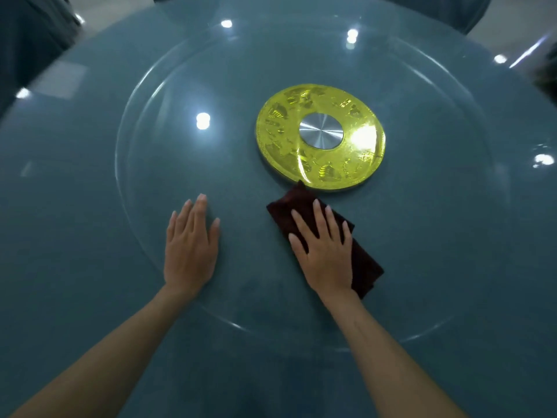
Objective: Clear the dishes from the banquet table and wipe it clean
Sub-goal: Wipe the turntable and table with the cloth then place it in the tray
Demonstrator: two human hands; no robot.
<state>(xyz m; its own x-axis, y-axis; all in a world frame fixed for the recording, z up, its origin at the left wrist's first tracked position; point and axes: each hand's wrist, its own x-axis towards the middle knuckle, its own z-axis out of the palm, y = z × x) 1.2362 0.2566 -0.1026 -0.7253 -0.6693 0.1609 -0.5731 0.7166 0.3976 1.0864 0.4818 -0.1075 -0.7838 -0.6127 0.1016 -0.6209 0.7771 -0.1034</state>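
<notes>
Teal table (60, 236) carries a round glass turntable (211, 70). On the turntable's near part the left hand (190, 251) lies flat, fingers straight, holding nothing, and just beside it the right hand (324, 254) presses flat, fingers spread, on a folded dark red cloth (363, 260). Farther out, the cloth's far corner reaches the near edge of a yellow disc (280, 122) at the turntable's centre, which has a metal cap (321, 133) in its middle.
</notes>
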